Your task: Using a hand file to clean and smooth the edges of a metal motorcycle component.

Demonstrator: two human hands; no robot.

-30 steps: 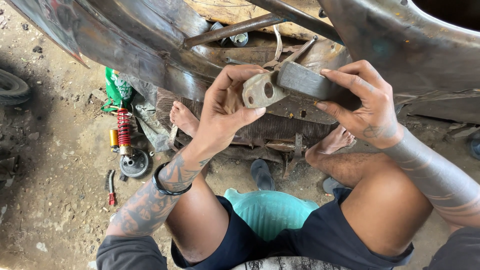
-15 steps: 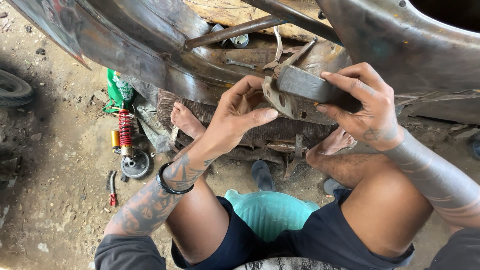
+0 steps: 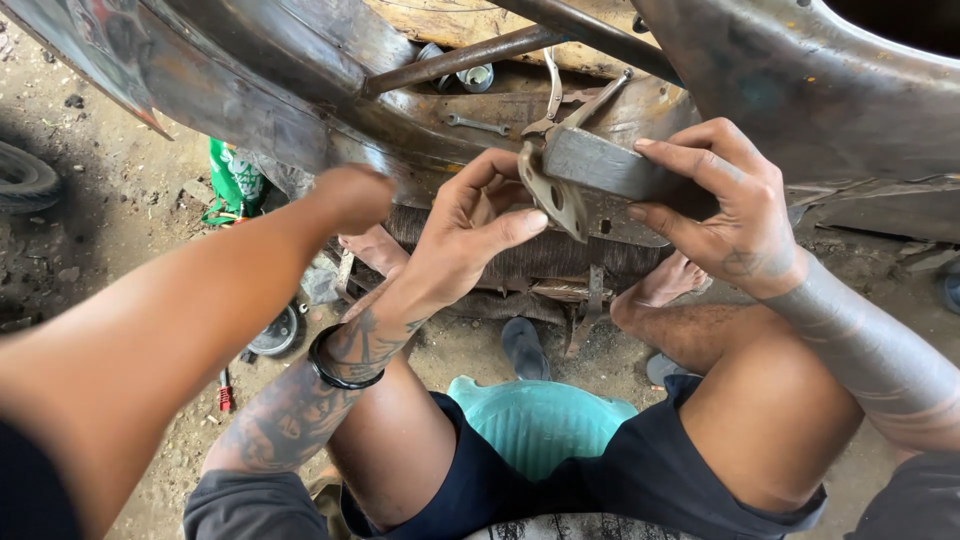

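My right hand (image 3: 725, 205) grips a flat grey metal bar (image 3: 600, 165) and holds it level in front of a rusty vehicle frame (image 3: 300, 90). A bracket plate with holes (image 3: 555, 195) hangs at the bar's left end. My left hand (image 3: 465, 235), with a black band on the wrist, has its thumb and fingers closed around that plate. Another person's bare arm (image 3: 200, 290) reaches in from the lower left, blurred, its fist close to the frame beside my left hand.
I sit on a teal stool (image 3: 535, 420) on a dirt floor. A spanner (image 3: 478, 124) lies on the frame above the bar. A green bag (image 3: 235, 180), a tyre (image 3: 20, 180), a round metal disc (image 3: 275, 335) and a sandal (image 3: 522, 345) lie around.
Another person's arm has come in from the left and covers the red spring. The bracket plate has turned more edge-on under my left hand. My right hand has kept its grip.
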